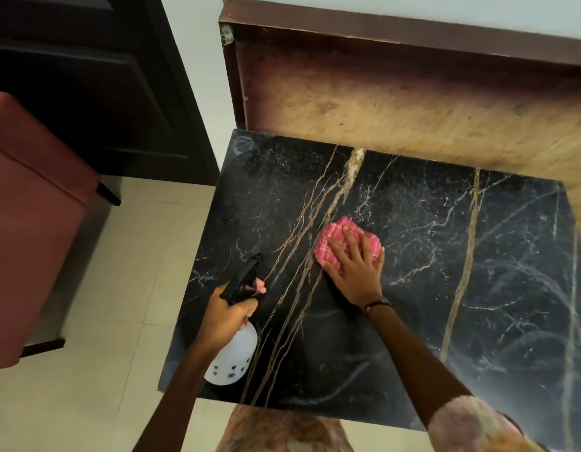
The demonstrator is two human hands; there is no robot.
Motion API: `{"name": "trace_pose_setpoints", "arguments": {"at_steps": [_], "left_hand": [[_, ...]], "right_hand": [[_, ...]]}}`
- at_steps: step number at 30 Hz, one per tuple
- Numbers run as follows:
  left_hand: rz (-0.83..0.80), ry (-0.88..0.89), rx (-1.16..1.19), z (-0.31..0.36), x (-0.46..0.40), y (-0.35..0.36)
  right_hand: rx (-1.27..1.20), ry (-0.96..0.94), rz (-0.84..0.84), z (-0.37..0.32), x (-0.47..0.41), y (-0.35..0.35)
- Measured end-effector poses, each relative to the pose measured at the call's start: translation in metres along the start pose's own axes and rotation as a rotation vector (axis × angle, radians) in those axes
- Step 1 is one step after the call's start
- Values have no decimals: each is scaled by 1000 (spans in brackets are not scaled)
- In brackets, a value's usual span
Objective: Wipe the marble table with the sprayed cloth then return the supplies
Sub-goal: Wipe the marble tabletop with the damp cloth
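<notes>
The marble table is black with gold and white lines, and it fills the middle and right of the view, with its back edge against a brown wooden panel. Off to the left there is a red padded seat on the pale tiled floor, well apart from the table. Next comes the left hand. It is closed around the neck of the white spray bottle, with one finger by the black trigger. The bottle is tipped, with its black nozzle pointing up and away over the near left part of the table. The left arm reaches in from below, a bit bent. Then comes the red checked cloth, lying bunched on the table near the middle. The right hand lies flat on top of it with the fingers spread, pressing it down, so the hand is open and not gripping. The right arm reaches forward, long and nearly straight, with a dark band at the wrist. The step now looks like the wiping. To do it well, I think the hand should keep its palm flat, push down evenly, and move the cloth in long lines that overlap, from one side to the other, going right into the corners. The far right side of the table and the back edge by the panel probably need a pass too. The bottle should stay held up off the top so it does not bump or drip where the cloth has gone.
</notes>
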State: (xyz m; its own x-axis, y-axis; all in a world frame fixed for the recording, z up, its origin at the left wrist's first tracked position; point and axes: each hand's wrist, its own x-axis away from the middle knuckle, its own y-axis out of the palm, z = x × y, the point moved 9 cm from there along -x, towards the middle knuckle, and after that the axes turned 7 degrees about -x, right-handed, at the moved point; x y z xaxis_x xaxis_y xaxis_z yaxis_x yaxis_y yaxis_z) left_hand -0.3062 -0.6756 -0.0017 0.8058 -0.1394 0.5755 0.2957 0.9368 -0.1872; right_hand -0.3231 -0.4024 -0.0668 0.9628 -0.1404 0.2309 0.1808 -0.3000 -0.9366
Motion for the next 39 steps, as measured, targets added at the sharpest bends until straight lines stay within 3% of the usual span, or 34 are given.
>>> {"name": "trace_pose_setpoints", "arguments": {"at_steps": [3,7,11,16,20,22,26,30,34,39], "left_hand": [[-16,-8,-4,-7,8,-1],[11,6,-11,-13,14,-5],[35,-15,-16,-22,20,-12],[14,-3,-7,-31,36,-14],[47,-53,-8,-46,48,-18],[88,-49,-4,-50,56,-18],[53,-13,-14,-53,67,-14],[113,-38,-8,-64,82,-20],[153,-60,3,-79,102,-23],[129,-37,42,-94,127,-21]], "right_hand": [[-6,-27,25,-46,-13,8],[76,-291,3,-103,37,37],[115,-428,10,-73,115,49],[95,-191,-4,0,102,27],[26,-3,27,-24,70,26],[24,-48,33,-54,71,34],[55,-321,11,-103,125,58],[84,-436,12,-72,196,65],[88,-312,-15,-26,192,53],[17,-90,-28,-65,153,56]]}}
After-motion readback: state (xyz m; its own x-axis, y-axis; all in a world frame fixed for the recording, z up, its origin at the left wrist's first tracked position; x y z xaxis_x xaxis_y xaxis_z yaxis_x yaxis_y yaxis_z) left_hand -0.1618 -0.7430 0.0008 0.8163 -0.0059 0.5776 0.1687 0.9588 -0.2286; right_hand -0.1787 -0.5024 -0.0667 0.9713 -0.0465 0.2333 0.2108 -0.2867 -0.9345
